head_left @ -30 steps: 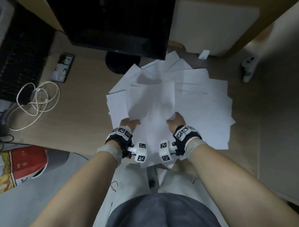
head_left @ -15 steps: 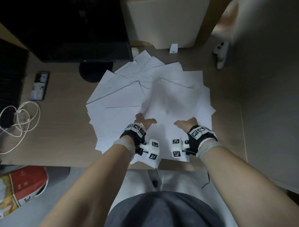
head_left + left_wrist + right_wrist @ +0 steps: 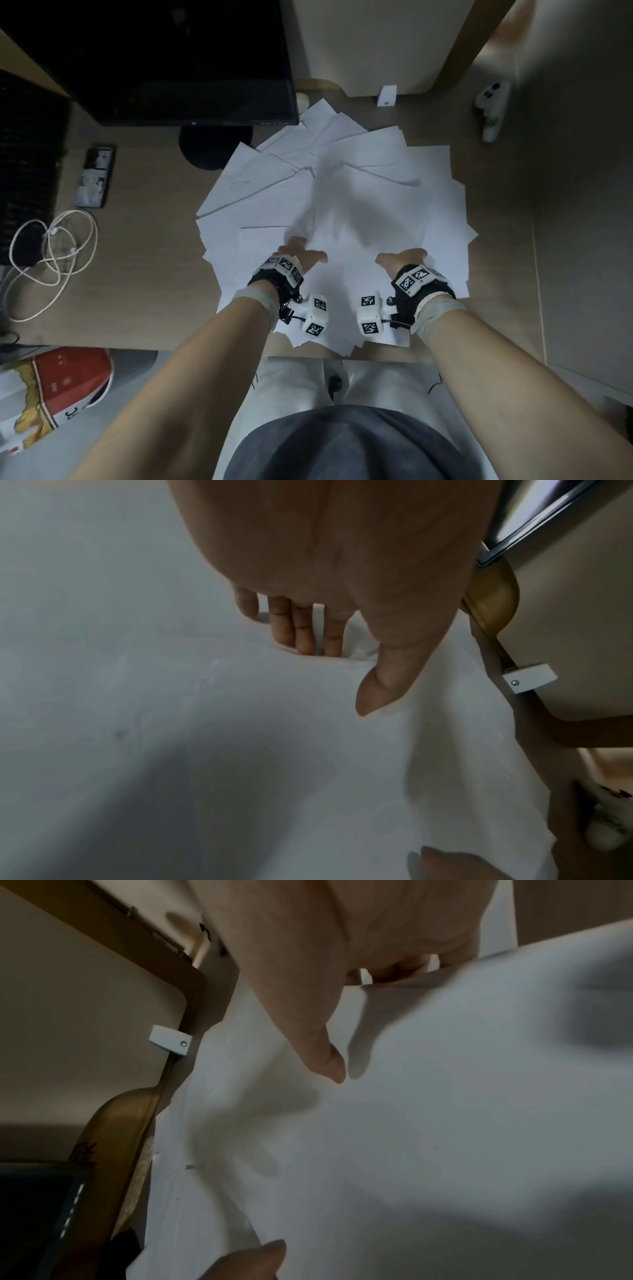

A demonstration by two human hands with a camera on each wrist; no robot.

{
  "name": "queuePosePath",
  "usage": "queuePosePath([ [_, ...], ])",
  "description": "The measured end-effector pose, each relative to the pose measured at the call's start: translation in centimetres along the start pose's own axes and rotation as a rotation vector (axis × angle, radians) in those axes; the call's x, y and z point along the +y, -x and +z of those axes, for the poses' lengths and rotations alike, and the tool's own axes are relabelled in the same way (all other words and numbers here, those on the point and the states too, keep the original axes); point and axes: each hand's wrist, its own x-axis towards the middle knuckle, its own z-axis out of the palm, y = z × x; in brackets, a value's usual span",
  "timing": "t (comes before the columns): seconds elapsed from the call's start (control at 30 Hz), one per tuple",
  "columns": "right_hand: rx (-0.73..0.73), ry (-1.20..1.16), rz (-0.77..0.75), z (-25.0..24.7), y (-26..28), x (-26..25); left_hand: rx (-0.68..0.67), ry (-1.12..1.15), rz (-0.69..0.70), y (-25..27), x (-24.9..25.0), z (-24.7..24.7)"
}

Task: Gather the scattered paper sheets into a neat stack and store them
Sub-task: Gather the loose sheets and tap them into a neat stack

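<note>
Several white paper sheets (image 3: 346,161) lie fanned in a loose round pile on the wooden desk (image 3: 147,274). My left hand (image 3: 301,255) is at the pile's near middle. In the left wrist view its fingers (image 3: 304,631) slip under a sheet's edge and its thumb lies on top of the paper (image 3: 205,723). My right hand (image 3: 400,258) is beside it to the right. There too the fingers are tucked behind a sheet's edge, with the thumb pressing the paper (image 3: 445,1123). The top sheets look blurred and slightly raised between the hands.
A dark monitor (image 3: 171,61) on a round base (image 3: 212,147) stands behind the pile. To the left are a phone (image 3: 94,176), a coiled white cable (image 3: 51,257) and a keyboard (image 3: 24,171). A white controller (image 3: 491,106) lies far right. A red bag (image 3: 51,387) sits below the desk.
My hands have moved a little apart on the pile, and the top sheets bulge up between them. The head view has shifted; the pile stays in place.
</note>
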Motion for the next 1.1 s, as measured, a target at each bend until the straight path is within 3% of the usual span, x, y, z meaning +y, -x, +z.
queuePosePath([
  [0.3, 0.011, -0.079, 0.075, 0.9, 1.4, -0.8, -0.122, 0.177, 0.124, -1.3, 0.7, -1.1],
  [0.43, 0.047, -0.128, -0.009, 0.3, 1.9, 0.1, -0.128, 0.117, 0.189, -1.4, 1.2, -0.6],
  [0.57, 0.074, -0.216, -0.074, -1.6, 2.6, 0.1, -0.108, 0.231, 0.258, 0.0, 2.3, -1.3],
  [0.77, 0.192, -0.497, -0.281, -5.1, 5.3, -1.6, 0.080, 0.492, 0.398, 3.9, 4.4, -3.7],
  [0.93, 0.155, -0.617, -0.535, -7.9, 10.0, -5.2, 0.275, 0.688, 0.439, 7.6, 6.3, -7.2],
  [1.1, 0.133, -0.694, -0.686, -8.5, 12.9, -7.5, 0.372, 0.945, 0.536, 10.7, 6.6, -9.8],
])
